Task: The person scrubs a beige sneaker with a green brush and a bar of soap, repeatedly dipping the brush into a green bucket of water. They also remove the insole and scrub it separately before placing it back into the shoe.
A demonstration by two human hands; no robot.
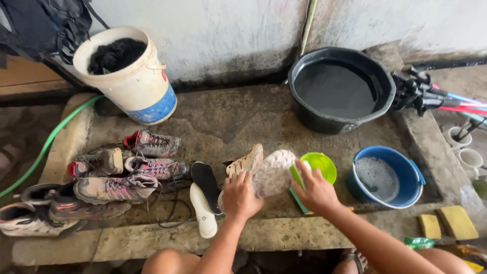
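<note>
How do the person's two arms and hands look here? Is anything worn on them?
Both arms are bare up to the edge of the picture: no sleeves show. The left hand and the right hand wear no gloves. No ring, watch or bracelet shows on the fingers or wrists. No markings can be made out.

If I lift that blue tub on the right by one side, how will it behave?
The blue tub holds sudsy water, so it is probably heavy for its size and likely to slosh or spill if tilted. Its rim may be slippery on the wet concrete ledge.
</note>
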